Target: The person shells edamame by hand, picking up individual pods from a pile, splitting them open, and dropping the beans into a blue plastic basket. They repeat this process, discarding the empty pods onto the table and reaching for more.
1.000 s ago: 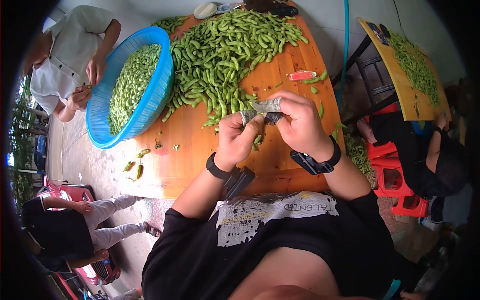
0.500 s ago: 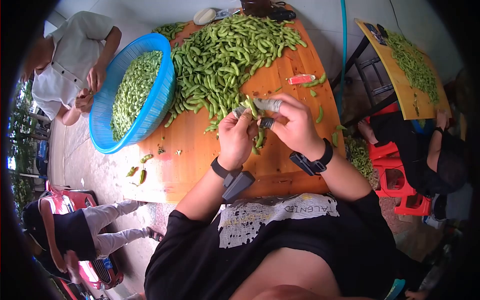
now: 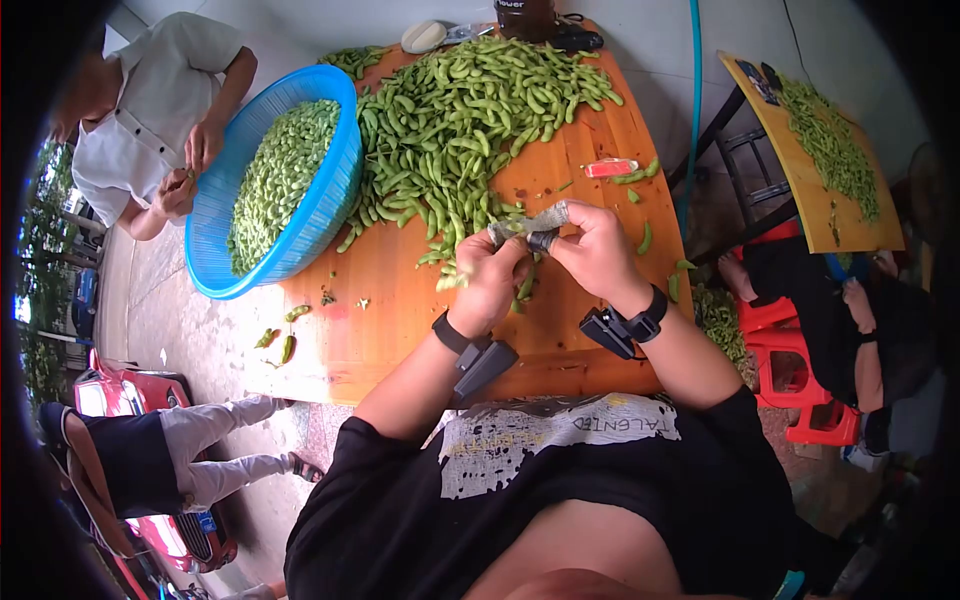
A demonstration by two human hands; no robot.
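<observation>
My left hand point(image 3: 490, 283) is closed over the wooden table point(image 3: 400, 330), its taped fingertips pinched against those of my right hand. Light green beans or pod pieces point(image 3: 452, 277) show at its left side. My right hand point(image 3: 598, 255), with wrapped thumb and forefinger, is closed too. What lies between the fingertips is too hidden to name. A large pile of green pods point(image 3: 450, 130) lies just beyond both hands. Left of the pile, a blue basket point(image 3: 350, 150) is tilted and filled with shelled green beans point(image 3: 285, 180).
A co-worker point(image 3: 150, 110) works beside the basket at the left. A red and white packet point(image 3: 611, 168) and loose pods lie on the table's right part. Another person sits by a second table point(image 3: 800, 200) at the right, near red stools point(image 3: 785, 365). Someone stands at lower left.
My fingertips have come closer together, and the pod seen between them is now mostly hidden. Green pieces now show beside my left hand. The person at the right has moved an arm.
</observation>
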